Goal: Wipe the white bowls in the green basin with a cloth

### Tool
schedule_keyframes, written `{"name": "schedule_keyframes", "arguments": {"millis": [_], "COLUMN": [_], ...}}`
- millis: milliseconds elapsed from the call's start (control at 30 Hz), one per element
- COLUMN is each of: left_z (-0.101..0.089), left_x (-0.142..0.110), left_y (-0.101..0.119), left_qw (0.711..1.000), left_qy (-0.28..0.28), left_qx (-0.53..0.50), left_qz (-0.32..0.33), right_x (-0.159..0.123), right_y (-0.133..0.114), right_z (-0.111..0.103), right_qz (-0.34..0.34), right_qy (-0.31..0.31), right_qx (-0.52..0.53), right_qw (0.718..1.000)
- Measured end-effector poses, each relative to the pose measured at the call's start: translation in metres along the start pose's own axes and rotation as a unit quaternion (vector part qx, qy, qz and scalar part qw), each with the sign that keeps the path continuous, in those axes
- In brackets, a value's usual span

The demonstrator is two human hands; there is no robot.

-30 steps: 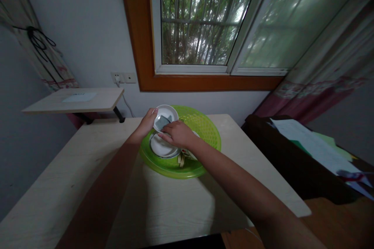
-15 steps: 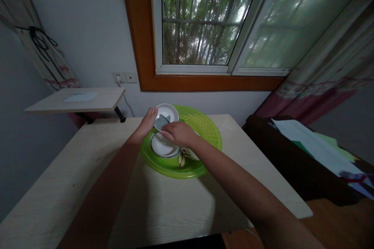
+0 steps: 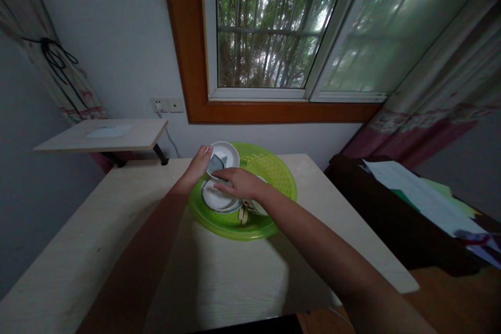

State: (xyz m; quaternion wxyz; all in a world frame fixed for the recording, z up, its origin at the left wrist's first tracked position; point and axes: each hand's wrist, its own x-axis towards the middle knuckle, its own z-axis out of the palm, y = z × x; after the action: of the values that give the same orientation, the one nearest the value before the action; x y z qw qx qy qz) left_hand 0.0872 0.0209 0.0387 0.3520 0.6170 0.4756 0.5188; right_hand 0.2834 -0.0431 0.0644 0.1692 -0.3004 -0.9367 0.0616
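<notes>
My left hand (image 3: 199,165) grips a small white dish (image 3: 231,153) by its left rim, thumb over the edge, and holds it tilted above a green plastic basket (image 3: 279,172). A grey cloth (image 3: 215,164) lies inside the dish. My right hand (image 3: 243,182) reaches in from the right with its fingertips closed on the cloth's lower edge. Below the dish, white bowls (image 3: 217,198) with a dark-patterned rim are stacked in the basket. Beside them are light wooden pieces (image 3: 243,215) and a white patterned vessel (image 3: 256,207), partly hidden by my right wrist.
The basket stands on a pale wooden table (image 3: 235,276). A raised shelf (image 3: 133,141) with a paper on it stands at the back left. Behind are a wall socket (image 3: 158,105) with a cable and a barred window (image 3: 274,26). Papers (image 3: 418,193) lie on dark furniture at right.
My right hand has shifted slightly left and down over the dish, and the grey cloth has changed its folds. The left hand still grips the dish in nearly the same place.
</notes>
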Motion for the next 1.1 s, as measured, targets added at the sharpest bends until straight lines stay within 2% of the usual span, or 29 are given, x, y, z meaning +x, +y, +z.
{"name": "schedule_keyframes", "arguments": {"millis": [100,233,433,633,933,1100], "left_z": [0.0,0.001,0.0,0.0,0.0,0.0], "left_x": [0.0,0.001,0.0,-0.001,-0.003,0.0], "left_y": [0.0,0.0,-0.002,-0.001,0.003,0.0], "left_qw": [1.0,1.0,1.0,1.0,1.0,1.0], "left_qy": [0.007,0.016,0.012,0.012,0.01,0.013], "left_qx": [0.006,0.0,-0.009,-0.001,-0.012,0.012], "left_qz": [0.0,0.0,0.007,-0.001,-0.017,-0.008], "right_x": [-0.001,0.0,0.004,0.005,0.005,0.004], "right_y": [0.0,-0.002,-0.001,0.002,0.003,0.004], "right_z": [0.002,0.001,-0.007,-0.009,-0.006,-0.004], "right_qz": [-0.015,-0.011,0.056,0.089,0.079,0.066], "right_qy": [0.01,0.017,-0.001,0.038,0.037,-0.002], "right_qx": [0.036,0.023,-0.103,-0.199,-0.198,-0.154], "right_qw": [0.999,1.0,0.993,0.975,0.976,0.986]}}
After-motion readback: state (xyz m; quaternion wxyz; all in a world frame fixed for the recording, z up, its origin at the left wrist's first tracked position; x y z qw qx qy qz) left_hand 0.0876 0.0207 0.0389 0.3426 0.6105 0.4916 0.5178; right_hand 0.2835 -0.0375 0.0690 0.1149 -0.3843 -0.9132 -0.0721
